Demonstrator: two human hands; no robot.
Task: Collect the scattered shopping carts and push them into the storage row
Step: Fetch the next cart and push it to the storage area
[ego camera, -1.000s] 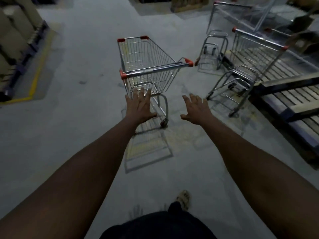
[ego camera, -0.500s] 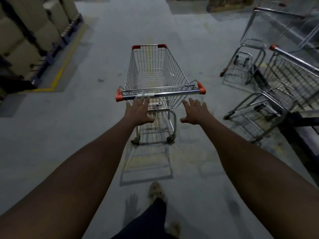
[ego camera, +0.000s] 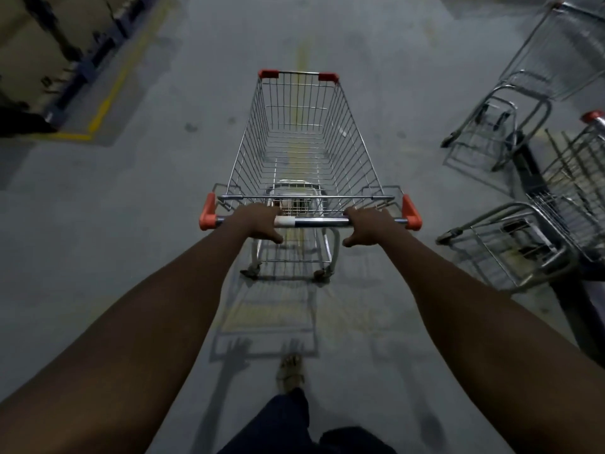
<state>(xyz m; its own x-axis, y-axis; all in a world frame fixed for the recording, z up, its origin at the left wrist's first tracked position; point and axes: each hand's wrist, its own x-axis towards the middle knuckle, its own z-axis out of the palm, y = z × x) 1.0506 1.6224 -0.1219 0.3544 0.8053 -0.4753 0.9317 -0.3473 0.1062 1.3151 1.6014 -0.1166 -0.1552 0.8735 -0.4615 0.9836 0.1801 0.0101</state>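
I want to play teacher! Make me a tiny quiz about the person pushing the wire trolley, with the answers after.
1. True or false: both hands grip the handle bar of the silver wire shopping cart with orange corner caps.
2. What lies inside that cart's basket?
A) cardboard boxes
B) nothing
C) a bag
3. On which side of the pushed cart do the other silver wire carts stand?

Key
1. True: the left hand and the right hand are each closed around the chrome handle bar.
2. B: the grey concrete floor shows through the wire.
3. The right side.
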